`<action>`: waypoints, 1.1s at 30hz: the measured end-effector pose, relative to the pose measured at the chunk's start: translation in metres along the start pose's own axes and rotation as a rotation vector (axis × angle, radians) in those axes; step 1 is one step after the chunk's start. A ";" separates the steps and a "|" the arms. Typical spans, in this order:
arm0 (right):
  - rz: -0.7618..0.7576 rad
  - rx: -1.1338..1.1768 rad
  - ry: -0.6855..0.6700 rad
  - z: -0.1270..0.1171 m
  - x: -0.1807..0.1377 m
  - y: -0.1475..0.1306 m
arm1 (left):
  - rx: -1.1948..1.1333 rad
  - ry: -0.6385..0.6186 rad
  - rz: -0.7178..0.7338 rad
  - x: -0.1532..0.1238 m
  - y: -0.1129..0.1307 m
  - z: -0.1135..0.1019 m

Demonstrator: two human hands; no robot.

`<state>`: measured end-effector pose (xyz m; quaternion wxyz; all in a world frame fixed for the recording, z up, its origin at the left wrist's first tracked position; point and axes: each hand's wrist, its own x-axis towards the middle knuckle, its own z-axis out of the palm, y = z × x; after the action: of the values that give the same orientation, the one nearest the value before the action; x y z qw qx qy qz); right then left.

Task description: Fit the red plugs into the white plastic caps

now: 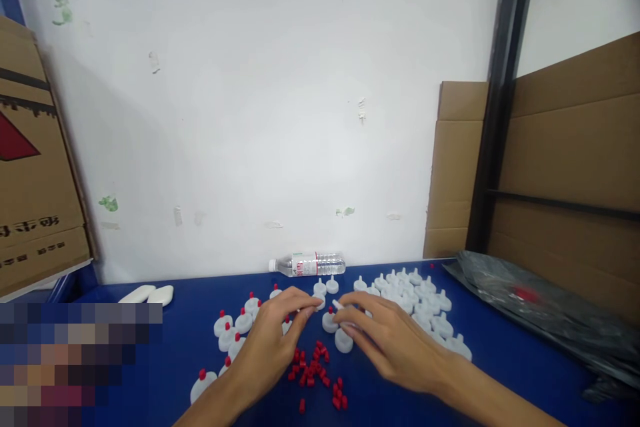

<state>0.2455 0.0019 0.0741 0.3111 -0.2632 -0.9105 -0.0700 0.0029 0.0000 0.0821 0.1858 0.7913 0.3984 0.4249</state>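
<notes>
My left hand (275, 328) is pinched closed above the table, thumb against fingertips; whatever lies between them is too small to make out. Opposite it, my right hand (387, 337) has its fingers closed around a white nozzle cap, whose pale tip (339, 305) shows at the fingertips. Just under the right fingers is a round white cap (343, 341), and beside it a white cap with a red tip (329, 321). Small red tips (313, 368) lie loose between my forearms. Red-tipped white caps (243, 321) stand left of my left hand, partly hidden by it.
Many bare white nozzle caps (407, 297) cluster on the right of the blue table (165, 353). A water bottle (307, 264) lies by the wall. Two white rounded objects (160, 295) lie back left. A dark plastic bag (530, 307) and cardboard (565, 167) are right; a carton (40, 180) is left.
</notes>
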 end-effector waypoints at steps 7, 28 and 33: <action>-0.133 -0.041 -0.092 0.001 -0.002 -0.011 | -0.286 0.043 -0.167 -0.002 0.006 0.010; -0.278 -0.120 -0.037 0.002 -0.003 -0.007 | 0.279 -0.225 0.187 -0.019 0.003 0.008; -0.316 -0.185 0.047 0.000 0.002 -0.014 | 0.257 -0.201 0.139 -0.024 0.012 0.014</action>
<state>0.2366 -0.0091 0.0756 0.2921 -0.1425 -0.9226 -0.2077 0.0122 -0.0261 0.0693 0.0921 0.8727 0.3730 0.3012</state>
